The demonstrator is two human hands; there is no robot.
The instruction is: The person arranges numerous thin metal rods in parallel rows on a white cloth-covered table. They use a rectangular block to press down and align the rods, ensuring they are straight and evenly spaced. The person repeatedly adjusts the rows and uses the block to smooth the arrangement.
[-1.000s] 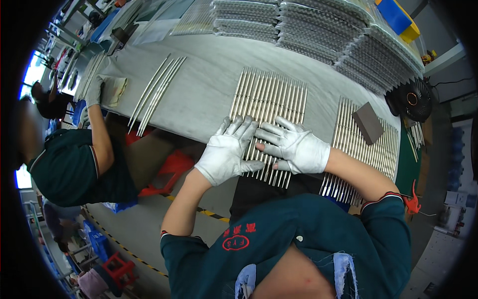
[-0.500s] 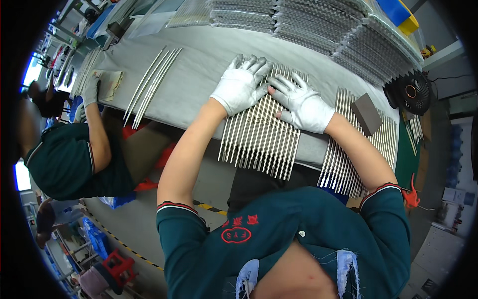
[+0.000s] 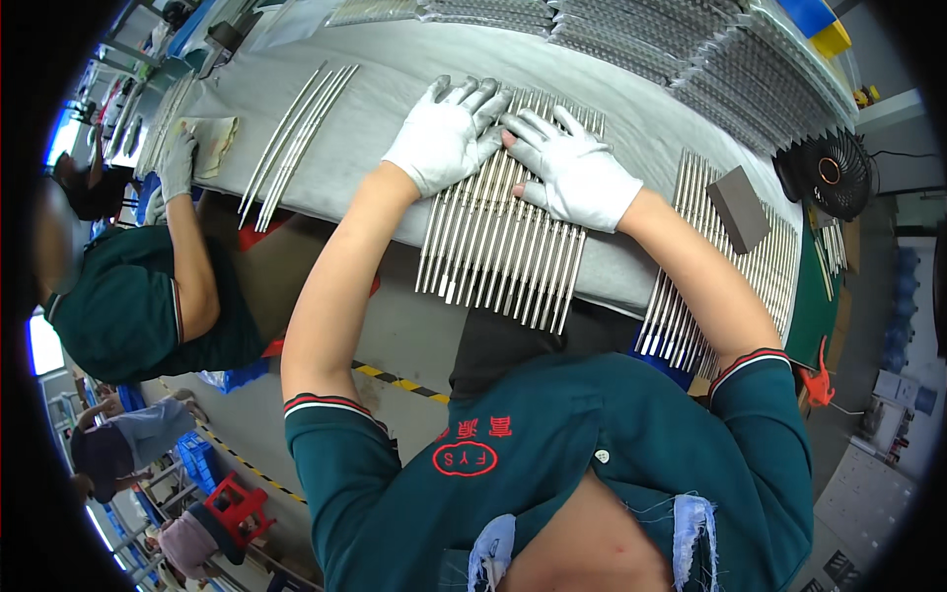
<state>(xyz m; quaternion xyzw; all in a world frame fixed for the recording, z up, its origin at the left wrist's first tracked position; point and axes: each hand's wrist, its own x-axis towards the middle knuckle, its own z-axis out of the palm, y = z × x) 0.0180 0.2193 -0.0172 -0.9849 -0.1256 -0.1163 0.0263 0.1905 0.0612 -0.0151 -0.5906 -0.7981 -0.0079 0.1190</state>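
1. Two gloved hands, left hand (image 3: 446, 136) and right hand (image 3: 572, 170): palms down, fingers loosely spread, on one row of metal rods (image 3: 501, 232).
2. Row position: overhanging the table's (image 3: 380, 113) near edge. Far portion partly hidden by gloves; rod count unclear.
3. One second rod row (image 3: 692, 192), toward the right edge: partly covered by one grey block (image 3: 738, 209) and the right forearm (image 3: 695, 261).

Wide fisheye view from the left of two head-worn cameras, looking steeply down: the wearer's dark green short-sleeved shirt (image 3: 543, 395) lies closest, along the lower edge; white-gloved hands (image 3: 577, 178) sit above centre; a grey cloth-covered desk (image 3: 380, 74) stretches beyond.
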